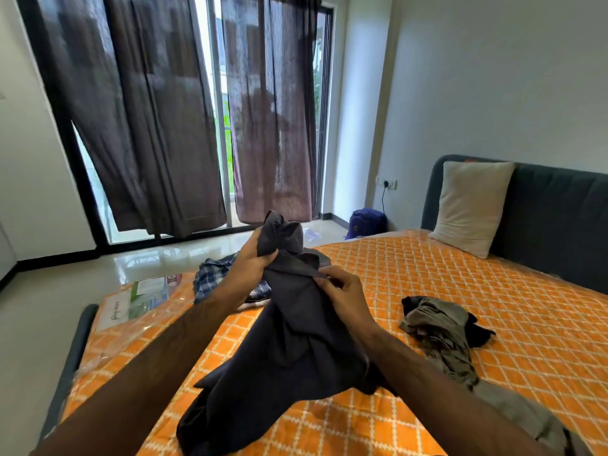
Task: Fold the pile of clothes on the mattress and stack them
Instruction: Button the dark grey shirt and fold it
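A dark grey garment [289, 350] hangs lifted above the orange quilted mattress [460, 291], its lower part draping down toward me. My left hand [250, 261] grips a bunched top part of it. My right hand [345, 291] pinches an edge of the same cloth just to the right. Behind my left hand a blue plaid shirt [214, 274] lies at the mattress's far edge. A crumpled olive-grey garment with a black piece [441, 327] lies to the right of my right arm, trailing toward the lower right corner.
A beige pillow [470, 205] leans on the dark headboard [559, 225] at the right. A printed label under plastic wrap [141, 297] covers the mattress's far left corner. A blue bag [367, 222] sits on the floor by the wall. Dark curtains [148, 126] hang over the glass door.
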